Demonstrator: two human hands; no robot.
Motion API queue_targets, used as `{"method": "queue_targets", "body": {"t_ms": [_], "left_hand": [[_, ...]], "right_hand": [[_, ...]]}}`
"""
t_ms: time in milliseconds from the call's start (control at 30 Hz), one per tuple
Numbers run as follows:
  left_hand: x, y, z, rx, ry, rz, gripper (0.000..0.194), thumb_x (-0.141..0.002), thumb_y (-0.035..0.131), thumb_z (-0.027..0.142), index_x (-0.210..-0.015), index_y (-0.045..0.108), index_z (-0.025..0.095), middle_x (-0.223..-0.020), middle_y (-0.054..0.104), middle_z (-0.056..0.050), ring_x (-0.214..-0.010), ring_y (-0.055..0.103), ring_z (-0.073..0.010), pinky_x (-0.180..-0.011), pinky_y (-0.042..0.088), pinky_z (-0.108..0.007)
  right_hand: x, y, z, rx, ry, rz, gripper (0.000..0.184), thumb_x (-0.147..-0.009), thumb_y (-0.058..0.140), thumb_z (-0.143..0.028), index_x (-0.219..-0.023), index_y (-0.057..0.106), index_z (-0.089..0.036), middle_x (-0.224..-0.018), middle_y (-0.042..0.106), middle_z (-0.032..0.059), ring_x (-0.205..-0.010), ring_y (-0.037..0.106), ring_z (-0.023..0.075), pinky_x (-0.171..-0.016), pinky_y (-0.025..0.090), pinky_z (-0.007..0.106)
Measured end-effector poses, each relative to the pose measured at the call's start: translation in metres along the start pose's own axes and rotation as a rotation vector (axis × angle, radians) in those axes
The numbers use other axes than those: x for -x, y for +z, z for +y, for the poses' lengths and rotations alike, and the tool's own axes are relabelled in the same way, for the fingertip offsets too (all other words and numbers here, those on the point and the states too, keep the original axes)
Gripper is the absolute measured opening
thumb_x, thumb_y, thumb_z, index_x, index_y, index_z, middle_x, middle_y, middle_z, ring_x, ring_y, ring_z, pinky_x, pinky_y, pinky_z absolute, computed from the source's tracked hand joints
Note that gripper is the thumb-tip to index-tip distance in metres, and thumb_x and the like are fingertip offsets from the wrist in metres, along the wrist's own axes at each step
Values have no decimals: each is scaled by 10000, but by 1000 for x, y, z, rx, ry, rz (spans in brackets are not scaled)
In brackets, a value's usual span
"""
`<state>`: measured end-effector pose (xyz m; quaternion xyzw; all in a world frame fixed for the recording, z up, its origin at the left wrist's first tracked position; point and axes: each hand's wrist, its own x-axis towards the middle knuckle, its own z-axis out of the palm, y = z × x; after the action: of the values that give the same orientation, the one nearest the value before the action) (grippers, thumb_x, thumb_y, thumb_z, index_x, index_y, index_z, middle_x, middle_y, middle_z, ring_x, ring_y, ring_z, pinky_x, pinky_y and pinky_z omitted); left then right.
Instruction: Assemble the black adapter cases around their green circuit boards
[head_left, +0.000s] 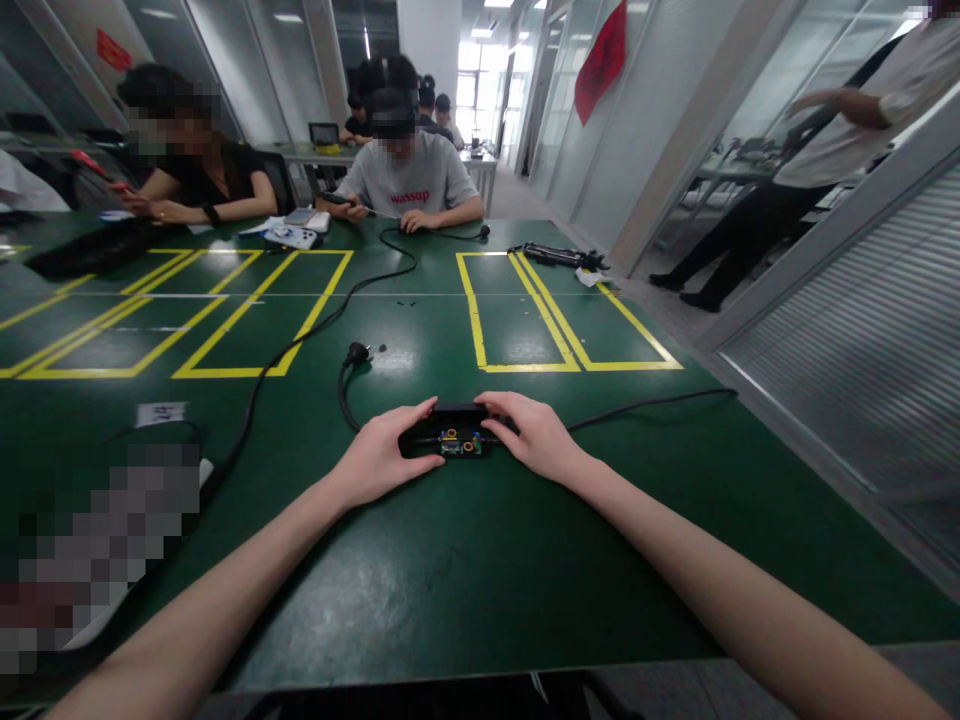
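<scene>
Holding an opened black case [460, 413] between the two hands, just below mid-view toward six o'clock, at the near part of the green table [390, 560]; cannot tell whether resting on it. Gripping the case's nine o'clock end with the left hand [388, 452], thumb and fingers bent and parted around the edges; pinching the three o'clock end with the right hand [529, 432], likewise half closed. Showing a circuit board [450, 446] with ring-shaped parts [469, 447] at the case's six o'clock side. Running from behind the left hand to a black plug [358, 353] at ten o'clock; stretching beyond the right hand toward three o'clock as a dark cable [652, 405]. Seated across the table at eleven o'clock, in a printed grey shirt, another person [411, 185].
</scene>
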<state>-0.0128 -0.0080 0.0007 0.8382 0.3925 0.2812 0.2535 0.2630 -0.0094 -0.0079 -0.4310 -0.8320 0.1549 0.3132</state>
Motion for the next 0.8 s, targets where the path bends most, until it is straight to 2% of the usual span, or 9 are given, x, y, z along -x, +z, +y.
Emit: {"method": "queue_targets", "body": {"t_ms": [133, 333, 600, 700, 800], "left_hand": [[3, -1, 1, -35, 26, 0, 671, -836, 795, 354, -1458, 580, 223, -1350, 702, -117, -1219, 684, -287, -1089, 536, -471], [3, -2, 5, -29, 80, -2, 706, -850, 787, 310, -1504, 527, 243, -1332, 711, -101, -1203, 693, -267, -1075, 549, -444], [3, 0, 5, -9, 93, 0, 707, -848, 787, 278, -1502, 523, 232, -1370, 692, -107, -1220, 692, -269, -1084, 550, -446], [2, 0, 8, 17, 93, -6, 623, -849, 779, 262, -1437, 575, 222, -1336, 708, -103, -1187, 707, -262, -1055, 571, -443], [1, -1, 12, 41, 91, -7, 463, -839, 778, 235, -1284, 653, 204, -1240, 741, -89, -1112, 729, -245, -1008, 593, -414]], "right_hand": [[1, 0, -3, 67, -67, -17, 256, -1005, 545, -213, -1239, 647, -233, -1108, 750, 103, -1005, 730, 261, -907, 600, 436], [4, -1, -3, 70, -82, 17, 196, -1007, 548, -227, -1167, 661, -224, -1038, 761, 94, -935, 737, 244, -851, 604, 393], [6, -5, -8, -49, -51, 24, 146, -988, 554, -203, -1111, 631, -220, -1009, 753, 66, -887, 736, 213, -791, 602, 342], [6, -9, -9, -69, -44, -9, 148, -978, 546, -197, -1095, 633, -219, -990, 744, 67, -837, 716, 203, -742, 594, 331], [6, -13, -11, -33, -112, -67, 153, -956, 577, -209, -1097, 635, -215, -964, 729, 73, -819, 694, 209, -725, 576, 337]]}}
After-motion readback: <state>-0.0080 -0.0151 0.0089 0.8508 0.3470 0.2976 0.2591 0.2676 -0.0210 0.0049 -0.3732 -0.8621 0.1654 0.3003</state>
